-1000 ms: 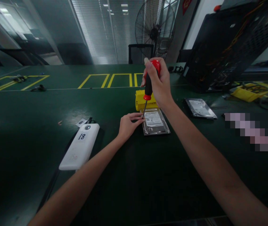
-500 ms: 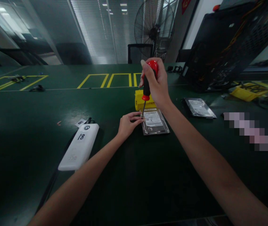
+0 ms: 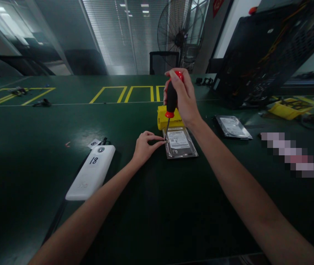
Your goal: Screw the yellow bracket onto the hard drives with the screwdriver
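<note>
My right hand point(image 3: 183, 94) is wrapped round the red-and-black handle of a screwdriver point(image 3: 171, 99), which slants slightly, tip down. Its shaft meets the left edge of a hard drive point(image 3: 180, 142) that lies flat with its white label up. At the tip, my left hand point(image 3: 146, 145) has thumb and fingertips brought together in a pinch beside the drive's edge. Whatever is between those fingertips is too small to make out. Just behind the drive, touching or nearly touching it, sits a yellow block-like object point(image 3: 162, 117), partly hidden by the screwdriver and right hand.
A second hard drive point(image 3: 232, 127) lies to the right. At left is a white device marked 18 point(image 3: 92, 173) with a black strap. A black computer case point(image 3: 245, 62) and a yellow tray point(image 3: 286, 109) stand at back right on the green table point(image 3: 151, 206).
My right hand's grip on the screwdriver handle has shifted, with the thumb now folded over it. My left fingertips have drawn slightly left, off the drive's top towards its edge.
</note>
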{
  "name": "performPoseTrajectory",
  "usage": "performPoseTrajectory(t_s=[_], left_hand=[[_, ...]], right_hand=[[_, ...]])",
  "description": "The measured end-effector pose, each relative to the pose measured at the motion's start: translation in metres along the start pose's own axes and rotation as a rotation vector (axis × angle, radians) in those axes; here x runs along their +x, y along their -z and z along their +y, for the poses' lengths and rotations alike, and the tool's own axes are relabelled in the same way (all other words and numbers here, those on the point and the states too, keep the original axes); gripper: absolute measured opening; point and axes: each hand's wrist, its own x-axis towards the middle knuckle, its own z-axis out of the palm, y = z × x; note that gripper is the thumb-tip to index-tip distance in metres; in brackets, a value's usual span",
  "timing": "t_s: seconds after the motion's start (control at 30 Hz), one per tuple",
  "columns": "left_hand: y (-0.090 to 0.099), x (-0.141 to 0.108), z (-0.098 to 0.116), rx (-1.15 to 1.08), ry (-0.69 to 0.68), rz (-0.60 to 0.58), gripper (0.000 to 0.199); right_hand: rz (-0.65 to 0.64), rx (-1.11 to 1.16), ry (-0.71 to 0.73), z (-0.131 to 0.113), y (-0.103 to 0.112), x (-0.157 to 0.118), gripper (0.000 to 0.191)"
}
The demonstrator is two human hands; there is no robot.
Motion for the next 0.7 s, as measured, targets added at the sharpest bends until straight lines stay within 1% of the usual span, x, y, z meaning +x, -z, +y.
performPoseTrajectory(t_s=[0.17,0.37,0.6,0.7], left_hand=[[-0.0017,0.0005,-0.0024,-0.036,-0.013,-0.015,0.02],[-0.0035,0.0023,-0.0042,-0.093,0.014,-0.023,0.028],[-0.0029,0.0021,-0.0027,-0.083,0.033,-0.062,0.032],[-0.0029,0.0019,-0.0023,-0.081,0.049,-0.067,0.036]], right_hand=[[-0.081,-0.014,-0.067,-0.0039,0.0019,-0.0018,0.031],[-0.118,-0.021,-0.032,-0.0043,0.002,-0.0036,0.033],[-0.133,-0.024,0.005,-0.003,0.0015,-0.0034,0.034],[-0.132,-0.058,-0.006,-0.0043,0.0012,-0.0036,0.035]])
